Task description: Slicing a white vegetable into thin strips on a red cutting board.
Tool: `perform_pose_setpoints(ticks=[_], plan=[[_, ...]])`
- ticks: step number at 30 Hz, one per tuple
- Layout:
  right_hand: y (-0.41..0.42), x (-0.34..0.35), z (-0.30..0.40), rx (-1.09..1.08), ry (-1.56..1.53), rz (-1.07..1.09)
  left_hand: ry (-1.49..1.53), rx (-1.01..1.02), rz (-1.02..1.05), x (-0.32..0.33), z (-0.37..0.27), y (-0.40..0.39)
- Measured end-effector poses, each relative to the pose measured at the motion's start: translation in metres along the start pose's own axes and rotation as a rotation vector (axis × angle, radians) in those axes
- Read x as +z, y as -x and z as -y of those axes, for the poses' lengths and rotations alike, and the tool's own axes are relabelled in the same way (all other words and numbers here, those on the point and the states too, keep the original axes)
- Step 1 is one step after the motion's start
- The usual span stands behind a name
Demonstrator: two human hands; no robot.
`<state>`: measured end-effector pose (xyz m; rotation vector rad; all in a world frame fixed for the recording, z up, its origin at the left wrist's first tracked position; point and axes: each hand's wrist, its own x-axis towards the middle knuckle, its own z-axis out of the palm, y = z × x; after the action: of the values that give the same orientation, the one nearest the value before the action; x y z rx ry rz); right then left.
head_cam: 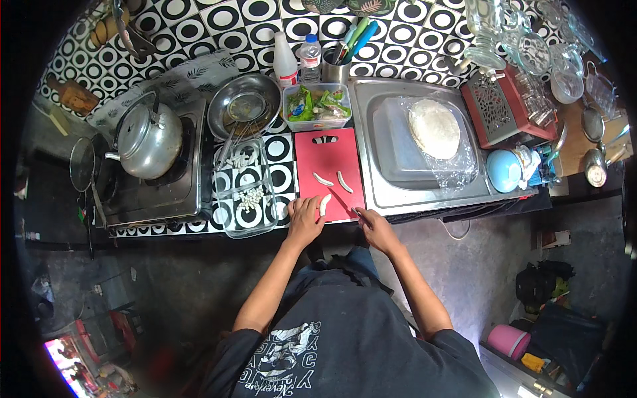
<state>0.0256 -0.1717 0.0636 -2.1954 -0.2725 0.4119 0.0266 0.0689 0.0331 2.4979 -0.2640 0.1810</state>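
Note:
On a red cutting board my left hand has its fingers on a curved white strip of food near the front edge. A knife is gripped in my right hand, its blade slanting over the board towards the upper left. Two more white strips, one on the left and one on the right, lie farther up the board. To the left is a divided glass dish, with small cut white pieces in its near part and longer strips in its far part.
A kettle stands on the stove at left. Behind the dish is a metal pan. A plastic container of packets is behind the board. The steel sink at right holds a plastic box under a round pale item in plastic wrap.

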Motion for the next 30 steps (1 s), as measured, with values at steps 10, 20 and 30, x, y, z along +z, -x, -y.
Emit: perform_pose_setpoints(ticks=[10, 20, 30], plan=[[0.011, 0.045, 0.011, -0.034, -0.092, -0.039, 0.116, -0.02, -0.08, 0.027, 0.004, 0.011], [0.016, 0.053, 0.004, -0.065, 0.004, -0.065, -0.024, -0.115, -0.161, 0.026, -0.001, 0.009], [0.014, 0.069, 0.005, -0.052, -0.097, -0.021, -0.042, -0.113, -0.125, 0.034, 0.005, 0.011]])
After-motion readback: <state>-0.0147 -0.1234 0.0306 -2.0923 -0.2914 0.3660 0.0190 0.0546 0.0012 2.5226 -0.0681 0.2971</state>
